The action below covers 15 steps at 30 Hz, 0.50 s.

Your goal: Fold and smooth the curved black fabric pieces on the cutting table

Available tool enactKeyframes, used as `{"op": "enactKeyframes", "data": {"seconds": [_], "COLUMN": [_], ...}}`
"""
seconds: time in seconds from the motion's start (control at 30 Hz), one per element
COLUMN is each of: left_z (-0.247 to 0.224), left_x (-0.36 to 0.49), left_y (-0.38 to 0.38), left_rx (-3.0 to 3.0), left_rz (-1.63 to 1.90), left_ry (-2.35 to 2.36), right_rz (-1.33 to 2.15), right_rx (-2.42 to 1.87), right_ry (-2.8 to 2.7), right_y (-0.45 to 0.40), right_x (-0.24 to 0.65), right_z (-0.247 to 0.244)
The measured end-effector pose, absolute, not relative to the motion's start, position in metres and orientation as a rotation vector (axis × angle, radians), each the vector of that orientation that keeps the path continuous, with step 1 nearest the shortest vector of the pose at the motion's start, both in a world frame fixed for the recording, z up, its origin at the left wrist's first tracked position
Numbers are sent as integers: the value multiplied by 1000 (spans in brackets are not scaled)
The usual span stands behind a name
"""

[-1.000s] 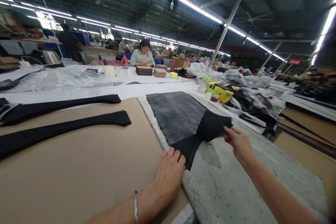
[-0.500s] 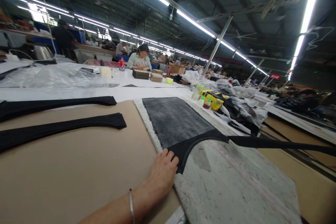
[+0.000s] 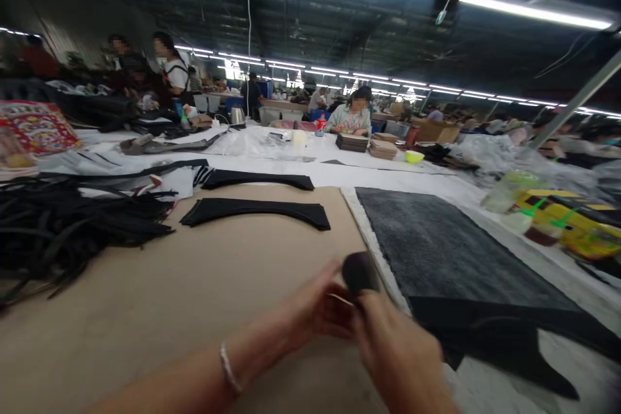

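Note:
Near the middle of the tan board point(image 3: 233, 278), my right hand point(image 3: 400, 352) is closed around a dark, round-ended tool point(image 3: 359, 273). Motion blurs the tool, so its exact kind cannot be told. My left hand point(image 3: 320, 304), with a bracelet at the wrist, is held close to it, thumb and curled fingers apart. A thin bright line shows between those fingers, too smeared to name. To the right, a curved black strip point(image 3: 504, 343) lies along the near edge of a dark grey fuzzy panel point(image 3: 451, 246). Two stacks of curved black pieces, a nearer one point(image 3: 262, 208) and a farther one point(image 3: 257, 178), lie on the board.
Black strips point(image 3: 87, 226) are heaped at the left. Clear plastic point(image 3: 252, 142) lies on the white table beyond. A yellow box point(image 3: 582, 220) and cups stand at the right. Across the table a person point(image 3: 352, 118) sits behind stacked brown pieces point(image 3: 352, 142).
The view has swung left. My left hand has left the black strip's end and lifted over the board. My right hand has come into view holding the dark tool.

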State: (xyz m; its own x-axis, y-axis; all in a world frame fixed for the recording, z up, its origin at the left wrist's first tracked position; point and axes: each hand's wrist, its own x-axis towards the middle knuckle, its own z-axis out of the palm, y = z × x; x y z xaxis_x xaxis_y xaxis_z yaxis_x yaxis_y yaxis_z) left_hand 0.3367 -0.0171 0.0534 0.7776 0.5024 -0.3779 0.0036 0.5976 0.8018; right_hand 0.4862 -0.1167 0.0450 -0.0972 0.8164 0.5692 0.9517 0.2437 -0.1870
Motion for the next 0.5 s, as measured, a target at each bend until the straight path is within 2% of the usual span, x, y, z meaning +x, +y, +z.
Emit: {"op": "enactKeyframes", "data": {"seconds": [0.1, 0.23, 0.37, 0.5], "left_z": [52, 38, 27, 25], "left_x": [266, 184, 120, 72], "left_y": [-5, -1, -2, 1], "left_rx": [714, 841, 865, 833], "left_rz": [439, 513, 563, 587], "left_ry": [910, 1022, 1064, 1216], "right_rz": [-423, -189, 120, 74], "right_rx": [-1517, -1359, -1190, -1332], "right_ry": [-2072, -2217, -2279, -2191], "right_y": [-88, -73, -73, -76], "right_x": [386, 302, 292, 338], "right_z": [18, 4, 14, 11]}}
